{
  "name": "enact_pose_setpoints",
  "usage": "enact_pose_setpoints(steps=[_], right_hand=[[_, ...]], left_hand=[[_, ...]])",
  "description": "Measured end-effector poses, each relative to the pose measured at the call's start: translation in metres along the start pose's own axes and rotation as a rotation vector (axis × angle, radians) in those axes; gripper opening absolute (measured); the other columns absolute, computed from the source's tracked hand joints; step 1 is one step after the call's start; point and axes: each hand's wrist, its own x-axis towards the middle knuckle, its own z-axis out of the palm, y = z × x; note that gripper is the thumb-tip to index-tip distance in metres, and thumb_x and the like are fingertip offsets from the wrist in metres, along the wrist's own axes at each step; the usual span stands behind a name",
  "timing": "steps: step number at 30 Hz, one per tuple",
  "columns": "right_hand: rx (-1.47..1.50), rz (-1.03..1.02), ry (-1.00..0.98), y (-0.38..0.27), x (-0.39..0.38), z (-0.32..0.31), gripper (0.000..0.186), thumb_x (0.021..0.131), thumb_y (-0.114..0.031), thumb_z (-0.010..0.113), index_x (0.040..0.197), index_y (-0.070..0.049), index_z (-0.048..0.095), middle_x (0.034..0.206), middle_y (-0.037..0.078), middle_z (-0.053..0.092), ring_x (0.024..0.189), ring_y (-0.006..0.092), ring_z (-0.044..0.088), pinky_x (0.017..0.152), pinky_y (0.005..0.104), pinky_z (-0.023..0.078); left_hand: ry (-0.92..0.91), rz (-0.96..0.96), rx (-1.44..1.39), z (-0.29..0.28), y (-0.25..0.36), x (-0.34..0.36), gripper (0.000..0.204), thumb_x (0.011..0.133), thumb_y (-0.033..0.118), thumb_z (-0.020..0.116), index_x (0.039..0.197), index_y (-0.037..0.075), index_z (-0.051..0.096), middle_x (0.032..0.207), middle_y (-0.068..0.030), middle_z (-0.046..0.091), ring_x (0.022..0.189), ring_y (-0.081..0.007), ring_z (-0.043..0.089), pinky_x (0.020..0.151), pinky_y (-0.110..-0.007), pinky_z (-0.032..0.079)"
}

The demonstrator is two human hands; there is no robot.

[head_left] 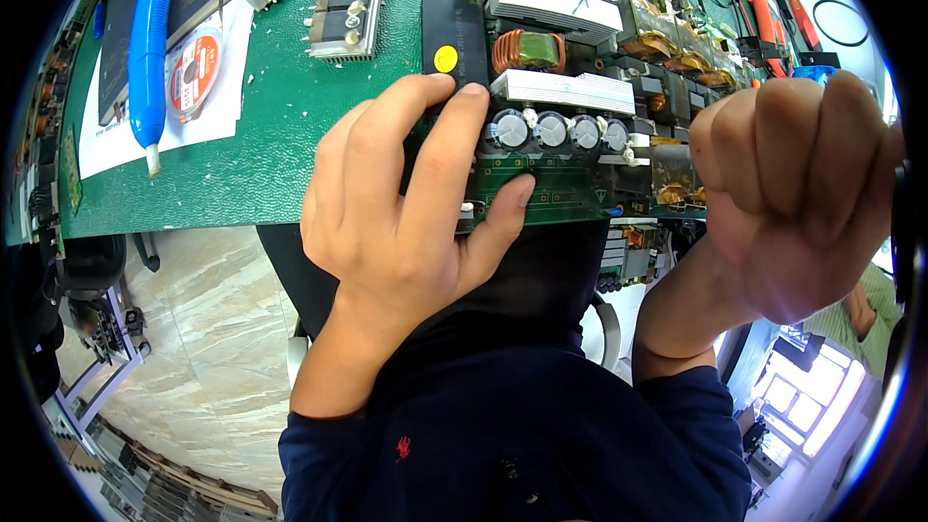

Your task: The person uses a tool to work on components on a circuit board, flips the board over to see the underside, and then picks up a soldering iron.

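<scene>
My left hand (401,193) rests on a large green circuit board (541,188), fingers apart, two fingertips against a black rectangular component (451,34) with a yellow dot. The thumb lies near the board's front edge, below a row of round capacitors (550,130). A finned heatsink (565,89) and a copper-wound coil (527,51) sit beside the black component. My right hand (793,184) is raised close to the camera at the right, fingers curled into a closed shape over part of the board. Whatever it holds, if anything, is hidden.
The green bench mat (174,203) carries a blue tube tool (150,48), an orange-labelled spool (193,72), a dark notebook on paper and loose heatsinks (343,5). Red and black cables (759,10) lie back right. Another person's arm (858,309) shows at far right.
</scene>
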Motion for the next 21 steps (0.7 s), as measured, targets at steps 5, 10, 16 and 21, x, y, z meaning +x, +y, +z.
enact_pose_setpoints(steps=[5,10,16,21], right_hand=[[0.065,0.019,0.053,0.003,-0.001,-0.006,0.050,0.111,-0.039,0.030,0.067,-0.016,0.038,0.052,-0.004,0.031,0.041,0.0061,0.019,0.041,0.0250,0.016],[0.045,0.010,0.124,0.005,0.000,0.006,0.052,0.112,-0.040,0.025,0.067,-0.016,0.037,0.053,-0.004,0.027,0.042,0.0071,0.017,0.042,0.0255,0.016],[0.108,-0.076,0.509,0.020,-0.007,0.037,0.053,0.112,-0.043,0.023,0.068,-0.015,0.035,0.054,-0.003,0.027,0.045,0.0083,0.015,0.046,0.0272,0.016],[0.048,-0.179,0.535,0.025,-0.021,0.050,0.053,0.111,-0.044,0.025,0.068,-0.016,0.036,0.056,-0.003,0.029,0.047,0.0094,0.019,0.050,0.0280,0.019]], left_hand=[[0.004,-0.006,-0.017,0.001,0.000,0.000,0.045,0.082,0.036,0.075,0.113,0.003,0.071,0.114,-0.0132,0.066,0.095,-0.0276,0.063,0.080,-0.034,0.050],[0.011,-0.009,-0.020,0.002,0.000,0.000,0.045,0.081,0.035,0.076,0.113,0.003,0.071,0.114,-0.0130,0.067,0.094,-0.0277,0.063,0.079,-0.034,0.050],[0.012,0.003,-0.022,0.002,-0.002,0.000,0.045,0.081,0.036,0.076,0.112,0.004,0.072,0.114,-0.0126,0.067,0.093,-0.0277,0.063,0.077,-0.034,0.051],[-0.009,-0.015,0.008,-0.001,0.000,0.000,0.044,0.082,0.037,0.076,0.112,0.005,0.072,0.113,-0.0117,0.067,0.092,-0.0279,0.063,0.076,-0.034,0.051]])
